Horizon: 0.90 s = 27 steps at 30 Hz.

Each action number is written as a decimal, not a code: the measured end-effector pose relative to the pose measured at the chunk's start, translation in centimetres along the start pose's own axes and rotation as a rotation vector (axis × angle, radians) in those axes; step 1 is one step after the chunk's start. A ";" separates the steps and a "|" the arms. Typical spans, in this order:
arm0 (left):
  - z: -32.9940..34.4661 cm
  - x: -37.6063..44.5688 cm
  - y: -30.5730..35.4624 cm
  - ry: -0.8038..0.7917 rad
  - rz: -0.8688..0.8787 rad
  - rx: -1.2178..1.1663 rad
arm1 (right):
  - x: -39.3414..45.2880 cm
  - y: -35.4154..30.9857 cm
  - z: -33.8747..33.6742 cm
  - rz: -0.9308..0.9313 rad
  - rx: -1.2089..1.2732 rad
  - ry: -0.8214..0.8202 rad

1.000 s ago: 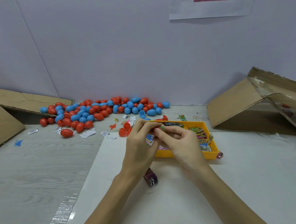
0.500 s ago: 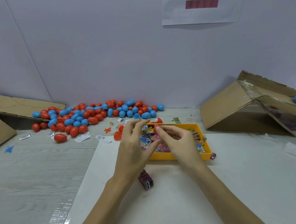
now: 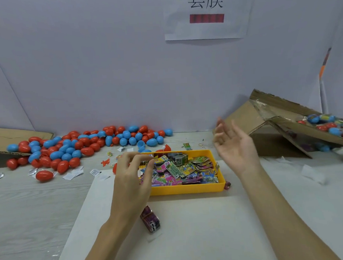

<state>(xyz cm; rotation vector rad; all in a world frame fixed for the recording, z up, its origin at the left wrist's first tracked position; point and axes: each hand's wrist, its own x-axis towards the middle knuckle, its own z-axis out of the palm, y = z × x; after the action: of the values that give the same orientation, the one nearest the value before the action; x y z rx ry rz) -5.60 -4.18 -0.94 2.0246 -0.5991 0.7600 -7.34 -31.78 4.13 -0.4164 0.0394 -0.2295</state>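
Left hand [image 3: 129, 178]: fingers curled over the left end of the yellow tray [image 3: 186, 189], at the printed sleeves [image 3: 179, 169]; pinching one or not, I cannot tell.
Right hand [image 3: 236, 146]: spread, palm up, empty, raised near the cardboard box [image 3: 246, 115].
Done: a few wrapped eggs [image 3: 326, 118] lie in that box.
Left: a heap of bare eggs [image 3: 83, 143] by the wall, well apart from my hands; I judge most remains.
Around: sleeve bundle [image 3: 150, 221] near my left wrist, paper slips [image 3: 73, 174]; nothing seems to block my reach.

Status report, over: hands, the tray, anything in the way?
Right hand open, raised, empty, beside yellow tray. Left hand curled over tray's left end above printed sleeves; pinch unclear. Nothing blocking; one loose wrapper lies by left wrist.
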 end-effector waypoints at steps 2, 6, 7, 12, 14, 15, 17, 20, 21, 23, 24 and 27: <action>0.0 0.0 -0.1 0.002 -0.001 0.005 | -0.4 2.0 -0.7 0.050 -0.062 0.024; -0.1 0.1 -0.3 0.027 -0.113 -0.019 | -1.2 5.1 -0.8 0.166 -0.269 0.015; -0.2 0.2 -0.4 0.033 -0.186 -0.035 | -1.3 5.4 -0.6 0.186 -0.342 0.000; 0.1 3.7 -2.6 -0.026 -0.452 0.035 | -1.0 6.0 -0.7 0.169 -0.501 0.033; 1.1 6.5 -3.8 -0.093 -0.397 0.104 | -0.9 6.1 -0.8 0.163 -0.500 0.045; 1.7 8.1 -4.4 -0.140 -0.359 0.144 | -0.8 6.1 -0.9 0.162 -0.501 0.049; 3.1 10.9 -5.6 -0.282 -0.291 0.212 | -0.8 6.2 -0.9 0.155 -0.504 0.052; 5.8 13.3 -7.3 -0.525 -0.196 0.296 | -0.7 6.2 -1.1 0.145 -0.512 0.051; 6.6 13.6 -7.8 -0.585 -0.177 0.328 | -0.7 6.3 -1.1 0.143 -0.509 0.046; 8.0 13.8 -8.7 -0.670 -0.131 0.434 | -0.6 6.3 -1.2 0.142 -0.506 0.042; 8.5 13.9 -9.1 -0.705 -0.113 0.500 | -0.5 6.3 -1.3 0.141 -0.508 0.041; 9.5 13.9 -9.7 -0.781 -0.140 0.633 | -0.3 6.4 -1.4 0.143 -0.526 0.038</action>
<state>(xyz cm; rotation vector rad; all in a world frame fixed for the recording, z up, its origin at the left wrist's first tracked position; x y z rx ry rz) 13.24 -9.07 -0.71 2.9363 -0.6817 0.0205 -6.43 -26.59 0.31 -0.9298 0.1683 -0.0820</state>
